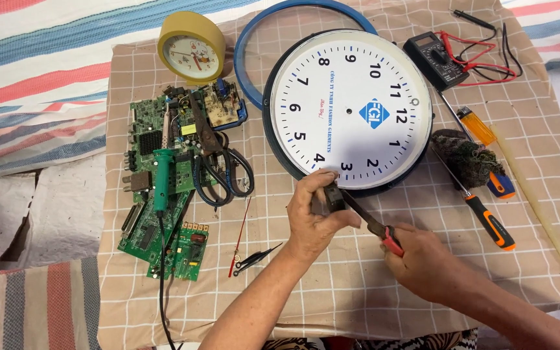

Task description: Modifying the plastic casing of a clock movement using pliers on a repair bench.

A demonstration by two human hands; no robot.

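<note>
Left hand (pixel 315 214) grips small black clock part (pixel 327 198); right hand (pixel 422 256) clenches pliers (pixel 371 223) on it. Risk: pliers slip, scratching the clock face (pixel 351 107).

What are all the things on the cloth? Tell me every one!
wall clock: 1, white face, dark rim, centre, no hands on it
blue ring: 1, behind the wall clock
small clock: 1, yellow, top left
circuit boards: several, green, left
soldering iron: 1, green handle, on the boards
scissors: 1, dark, beside the boards
clock hands: loose, red and black, lower centre
multimeter: 1, black, top right
screwdrivers: 2, orange and black handles, right
cloth wad: 1, dark, right
cloth: 1, beige check, under everything
left hand: holds a small dark part
right hand: holds red-handled pliers
</note>
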